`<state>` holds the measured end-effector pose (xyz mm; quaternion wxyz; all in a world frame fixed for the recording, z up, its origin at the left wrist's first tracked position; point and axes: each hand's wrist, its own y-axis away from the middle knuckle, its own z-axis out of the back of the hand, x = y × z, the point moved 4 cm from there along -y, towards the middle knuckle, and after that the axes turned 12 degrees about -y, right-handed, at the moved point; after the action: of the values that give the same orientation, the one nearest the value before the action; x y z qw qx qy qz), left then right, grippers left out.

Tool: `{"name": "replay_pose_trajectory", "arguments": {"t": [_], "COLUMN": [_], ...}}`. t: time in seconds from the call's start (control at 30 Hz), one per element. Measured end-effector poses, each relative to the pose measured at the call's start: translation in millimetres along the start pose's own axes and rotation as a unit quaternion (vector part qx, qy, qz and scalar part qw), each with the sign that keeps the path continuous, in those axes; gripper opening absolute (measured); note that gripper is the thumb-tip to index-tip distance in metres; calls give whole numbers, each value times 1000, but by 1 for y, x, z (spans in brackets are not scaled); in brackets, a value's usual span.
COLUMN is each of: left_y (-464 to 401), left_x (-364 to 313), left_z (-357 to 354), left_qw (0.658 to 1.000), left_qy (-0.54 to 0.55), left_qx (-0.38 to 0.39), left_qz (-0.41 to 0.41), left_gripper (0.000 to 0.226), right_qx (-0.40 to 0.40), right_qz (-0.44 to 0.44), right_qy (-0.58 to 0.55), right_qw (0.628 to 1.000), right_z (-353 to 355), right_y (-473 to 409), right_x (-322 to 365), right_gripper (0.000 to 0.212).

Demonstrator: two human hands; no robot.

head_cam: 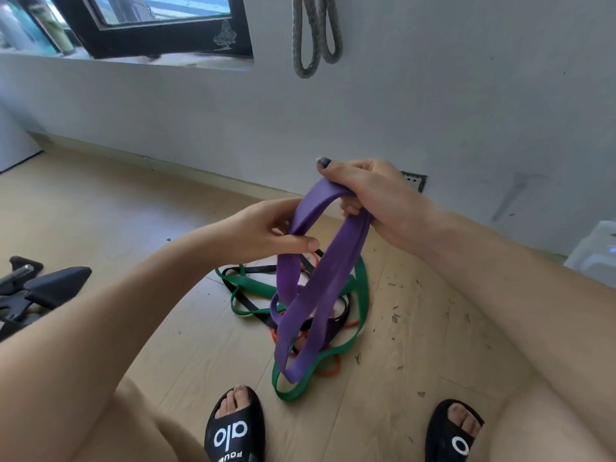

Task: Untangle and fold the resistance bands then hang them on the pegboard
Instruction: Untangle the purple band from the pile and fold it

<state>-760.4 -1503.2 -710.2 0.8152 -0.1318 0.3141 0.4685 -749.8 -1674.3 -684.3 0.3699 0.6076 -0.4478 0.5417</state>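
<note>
A wide purple resistance band (316, 295) hangs in long loops from both hands, reaching down to the floor. My right hand (370, 198) grips its top fold in a fist. My left hand (266, 228) pinches one strand a little lower and to the left. Below lies a tangled heap on the wooden floor: a green band (361, 295), a black band (248, 306) and an orange band (328, 371), mixed together under the purple loops. A grey band (316, 31) hangs folded on the wall at the top. No pegboard is visible.
My feet in black slides (235, 428) stand just in front of the heap. Black exercise equipment (40, 291) lies at the left. A white appliance (596, 251) sits at the right by the wall. A wall socket (415, 181) sits behind my right hand. Debris specks litter the floor.
</note>
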Motion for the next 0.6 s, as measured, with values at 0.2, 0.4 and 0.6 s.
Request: {"name": "replay_pose_trajectory", "arguments": {"t": [0.2,0.4,0.6], "left_y": [3,4,3], "left_x": [-1,0,-13], "left_z": [10,13,2], "left_qw": [997,998,998], "left_qy": [-38,-2,4], "left_qx": [-59,-67,-59], "left_qz": [18,6,-32], "left_gripper": [36,34,38], "right_qx": [-15,37,55], "right_qz": [5,-34,-3], "right_qy": [116,219,193], "right_qw": [993,974,980], "right_z": [23,18,0], "right_y": [3,9,9], "right_x": [6,-8,-14], "right_gripper": [55,53,35]}}
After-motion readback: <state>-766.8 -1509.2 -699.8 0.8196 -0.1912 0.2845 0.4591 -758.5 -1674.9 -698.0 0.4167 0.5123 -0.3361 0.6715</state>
